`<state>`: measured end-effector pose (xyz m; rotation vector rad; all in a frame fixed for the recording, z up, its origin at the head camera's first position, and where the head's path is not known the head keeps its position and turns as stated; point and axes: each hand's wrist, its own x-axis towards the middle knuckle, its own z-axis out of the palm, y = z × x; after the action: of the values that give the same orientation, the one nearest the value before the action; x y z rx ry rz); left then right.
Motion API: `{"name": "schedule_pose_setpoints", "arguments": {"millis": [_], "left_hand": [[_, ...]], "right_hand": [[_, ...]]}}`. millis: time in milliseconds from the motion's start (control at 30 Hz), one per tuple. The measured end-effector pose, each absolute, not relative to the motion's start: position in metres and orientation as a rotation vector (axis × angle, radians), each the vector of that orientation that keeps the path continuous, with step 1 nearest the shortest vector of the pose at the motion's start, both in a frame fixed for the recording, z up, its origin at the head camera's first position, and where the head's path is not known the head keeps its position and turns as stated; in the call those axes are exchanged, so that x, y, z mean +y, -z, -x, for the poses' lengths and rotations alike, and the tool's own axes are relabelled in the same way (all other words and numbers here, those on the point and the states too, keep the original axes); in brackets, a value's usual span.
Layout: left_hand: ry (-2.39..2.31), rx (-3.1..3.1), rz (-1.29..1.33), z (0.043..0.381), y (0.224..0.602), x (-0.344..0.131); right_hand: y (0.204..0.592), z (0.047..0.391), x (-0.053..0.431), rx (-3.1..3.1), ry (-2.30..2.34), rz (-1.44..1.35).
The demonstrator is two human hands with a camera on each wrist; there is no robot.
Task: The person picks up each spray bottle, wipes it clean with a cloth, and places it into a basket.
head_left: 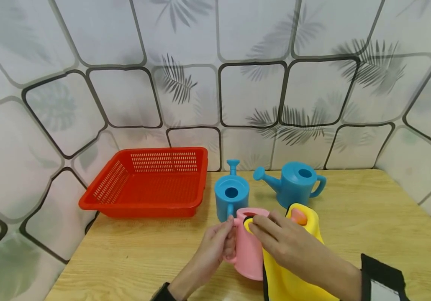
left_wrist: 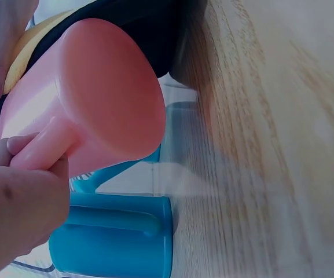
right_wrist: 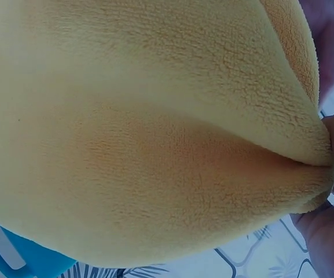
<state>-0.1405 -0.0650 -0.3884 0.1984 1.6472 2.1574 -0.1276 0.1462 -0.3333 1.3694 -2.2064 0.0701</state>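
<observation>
My left hand (head_left: 214, 242) grips the handle of a pink watering can (head_left: 248, 257), fingers curled round it. The can is tilted, and its underside faces the left wrist view, raised over the table. With my right hand (head_left: 294, 246) I hold a yellow cloth (head_left: 281, 279) with a black backing against the can's upper side, fingertips right at the rim. Folds of the fuzzy cloth (right_wrist: 184, 145) gather toward the fingers in the right wrist view. The spout's pink end (head_left: 298, 216) shows above the cloth; the rest of the spout is hidden.
Just behind the pink can stands a blue watering can (head_left: 221, 205), its handle toward me. Another blue watering can (head_left: 294, 190) is further right, spout pointing left. A red plastic basket (head_left: 144, 212) sits at the back left of the wooden table (head_left: 125, 267), near the patterned backdrop.
</observation>
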Motion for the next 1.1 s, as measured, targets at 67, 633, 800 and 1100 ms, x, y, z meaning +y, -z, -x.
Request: {"name": "schedule_pose_setpoints", "arguments": {"millis": [67, 633, 800, 1100], "left_hand": [[-2.158, 1.652, -0.191, 0.14, 0.389, -0.065], [-2.173, 1.709, -0.179, 0.14, 0.382, -0.066], [-2.18, 1.716, -0.182, 0.141, 0.378, -0.067], [-2.307, 1.631, -0.073, 0.146, 0.379, -0.068]], "right_hand": [[0.335, 0.127, 0.145, -2.191, -0.063, -1.374], [0.348, 0.118, 0.141, -2.011, 0.191, -1.544], [0.358, 0.113, 0.14, -2.028, 0.013, -1.613], [0.364, 0.106, 0.137, -1.992, -0.045, -1.738]]}}
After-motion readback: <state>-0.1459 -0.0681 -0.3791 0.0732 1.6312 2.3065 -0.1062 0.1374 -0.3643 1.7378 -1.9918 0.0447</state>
